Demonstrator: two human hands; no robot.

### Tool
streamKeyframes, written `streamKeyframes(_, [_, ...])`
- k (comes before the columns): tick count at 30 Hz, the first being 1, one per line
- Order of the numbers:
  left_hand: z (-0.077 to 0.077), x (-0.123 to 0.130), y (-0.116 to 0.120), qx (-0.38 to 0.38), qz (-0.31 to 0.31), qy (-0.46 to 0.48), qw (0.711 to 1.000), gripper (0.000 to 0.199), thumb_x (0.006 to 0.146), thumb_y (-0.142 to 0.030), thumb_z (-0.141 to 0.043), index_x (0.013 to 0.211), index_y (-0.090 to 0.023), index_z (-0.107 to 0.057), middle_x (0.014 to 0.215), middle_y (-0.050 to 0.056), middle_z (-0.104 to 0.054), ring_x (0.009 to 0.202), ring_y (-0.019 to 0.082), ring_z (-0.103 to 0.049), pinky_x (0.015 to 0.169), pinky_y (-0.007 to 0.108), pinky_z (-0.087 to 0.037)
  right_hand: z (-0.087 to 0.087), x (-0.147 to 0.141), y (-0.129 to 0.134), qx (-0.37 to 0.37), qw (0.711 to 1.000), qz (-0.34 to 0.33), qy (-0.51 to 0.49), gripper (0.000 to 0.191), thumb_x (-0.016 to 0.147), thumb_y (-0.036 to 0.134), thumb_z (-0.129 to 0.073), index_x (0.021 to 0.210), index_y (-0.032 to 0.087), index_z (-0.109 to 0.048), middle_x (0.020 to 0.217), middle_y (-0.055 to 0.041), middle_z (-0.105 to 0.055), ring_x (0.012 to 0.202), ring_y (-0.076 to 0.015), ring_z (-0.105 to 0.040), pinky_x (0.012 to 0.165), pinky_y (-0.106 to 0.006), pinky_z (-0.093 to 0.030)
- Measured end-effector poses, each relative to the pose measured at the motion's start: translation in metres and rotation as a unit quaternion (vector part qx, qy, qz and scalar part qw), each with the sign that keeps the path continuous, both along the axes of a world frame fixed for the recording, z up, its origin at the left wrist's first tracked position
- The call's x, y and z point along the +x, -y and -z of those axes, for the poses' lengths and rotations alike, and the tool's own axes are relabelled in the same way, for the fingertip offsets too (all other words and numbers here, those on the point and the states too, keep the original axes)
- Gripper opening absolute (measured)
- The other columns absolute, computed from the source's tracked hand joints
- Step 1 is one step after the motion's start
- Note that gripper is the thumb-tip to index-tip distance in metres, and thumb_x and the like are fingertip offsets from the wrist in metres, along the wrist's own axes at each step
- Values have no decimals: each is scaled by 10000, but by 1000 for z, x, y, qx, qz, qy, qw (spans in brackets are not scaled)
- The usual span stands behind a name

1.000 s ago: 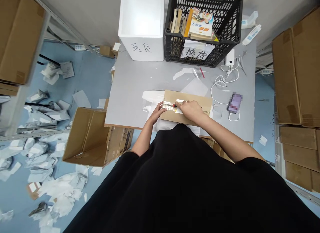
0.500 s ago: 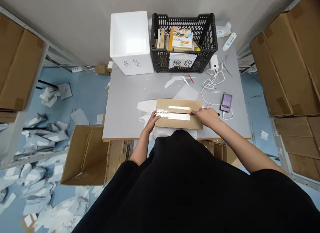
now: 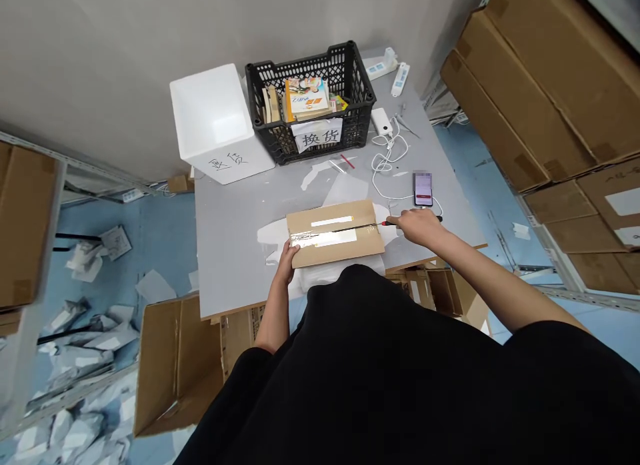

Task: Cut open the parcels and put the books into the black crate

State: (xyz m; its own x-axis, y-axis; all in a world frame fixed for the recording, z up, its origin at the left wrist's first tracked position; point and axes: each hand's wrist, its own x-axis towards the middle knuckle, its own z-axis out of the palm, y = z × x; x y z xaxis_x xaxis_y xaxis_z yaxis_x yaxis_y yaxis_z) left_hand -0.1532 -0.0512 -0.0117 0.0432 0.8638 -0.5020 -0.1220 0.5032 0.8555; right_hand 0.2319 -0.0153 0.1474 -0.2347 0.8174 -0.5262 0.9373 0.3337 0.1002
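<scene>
A flat kraft cardboard box (image 3: 335, 233) lies on the grey table, with silver tape, white strips and a dark seam line across its top. My left hand (image 3: 287, 262) grips its near left edge. My right hand (image 3: 419, 226) is just past the box's right end, closed around a slim black tool with a red tip (image 3: 387, 222). That tip points at the seam's right end and sits close to the box. White plastic sheet (image 3: 320, 276) shows under the box's near side.
The grey table (image 3: 235, 252) also holds a black plastic crate (image 3: 305, 55) of books, a white foam box (image 3: 225, 160), a phone (image 3: 423, 188) and a white cable (image 3: 385, 160). Stacked cardboard boxes stand at right. An open carton (image 3: 175, 368) and crumpled mailers lie on the blue floor.
My right hand has moved rightward along the seam, off the box top to its right end. My left hand stays on the box. The whole view has turned and shifted.
</scene>
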Motion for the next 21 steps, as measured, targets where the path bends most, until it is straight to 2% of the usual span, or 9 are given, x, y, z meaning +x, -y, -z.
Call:
streamKeyframes(4, [3,2,1,7,-4,1,1000,654,789,-512,-629,1351,-217,-473,1415,89,-577,1256,267,-570,1018,366,-472,6,4,5,11,1000,1,-24,488,959,134,-394,1384,288,-577,1060,-160,-710,955,-265,-676,746,-327,-414])
streamKeyframes(7, [2,4,3,12,-3,-18,1000,634,802,-533,-608,1343,-222,-493,1417,90,-578,1258,274,-571,1019,383,-480,11,14,13,10,998,14,-53,472,987,205,-395,1424,309,-538,1078,-141,-714,954,-262,-675,746,-321,-419])
streamKeyframes(11, [-2,4,6,7,-8,-29,1000,633,806,-553,-617,1343,-233,-516,1387,96,-601,1232,292,-594,1025,422,-484,24,30,30,26,981,110,-158,457,1004,342,-417,1452,340,-511,1173,-97,-715,984,-252,-668,764,-315,-452])
streamKeyframes(14, [-5,2,6,1,-22,-57,998,638,794,-540,-659,1346,-249,-525,1383,96,-599,1259,315,-576,1066,455,-455,43,38,42,15,928,225,-298,485,1005,355,-412,1479,289,-485,1071,-68,-739,854,-202,-678,754,-298,-494])
streamKeyframes(17, [-13,3,5,15,-55,-148,987,713,785,-493,-695,1422,-285,-451,1502,114,-484,1345,335,-504,1113,481,-416,68,36,50,-54,843,332,-419,534,1004,365,-396,1511,203,-438,890,-47,-720,613,-148,-619,650,-279,-520])
streamKeyframes(19, [-22,7,5,57,-60,-237,968,774,782,-432,-696,1477,-288,-386,1575,128,-375,1412,352,-424,1157,509,-365,81,32,54,-90,795,376,-468,555,997,387,-415,1510,176,-435,841,-38,-693,552,-134,-578,584,-269,-512])
streamKeyframes(21, [-35,17,5,133,-35,-334,933,788,773,-374,-686,1493,-271,-383,1612,131,-292,1484,371,-297,1215,538,-261,89,29,55,-108,762,394,-503,560,989,400,-439,1501,173,-446,817,-28,-671,543,-127,-562,552,-259,-499])
